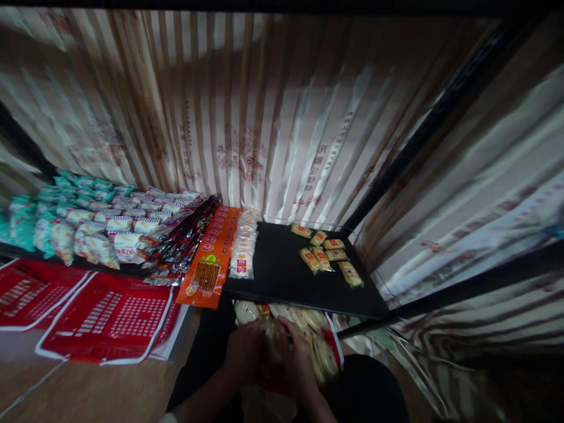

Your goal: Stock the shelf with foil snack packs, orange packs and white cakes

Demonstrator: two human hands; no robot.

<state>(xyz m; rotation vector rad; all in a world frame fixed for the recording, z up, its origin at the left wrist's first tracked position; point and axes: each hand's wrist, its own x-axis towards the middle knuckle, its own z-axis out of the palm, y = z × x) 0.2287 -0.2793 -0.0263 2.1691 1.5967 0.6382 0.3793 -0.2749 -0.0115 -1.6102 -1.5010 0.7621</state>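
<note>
My left hand (247, 348) and my right hand (296, 351) are close together over a red container (338, 348) with a white rim, between my knees. Pale yellow snack packets in clear wrappers (324, 355) fill it. My fingers curl around some of these packets, a hand on each side; dim light hides the fingertips. Just beyond, on a black shelf (282, 282), several small yellow wrapped snacks (323, 257) lie at the right. Left of them is a row of white wrapped packets (243, 247), beside an orange snack pack (207, 255).
Teal packets (26, 217), white packets (126, 244) and dark red packs (194, 235) crowd the shelf's left part. Red-and-white baskets (114, 311) sit below at left. A black frame post (418, 129) slants at right, and a pale printed curtain (282, 129) hangs behind.
</note>
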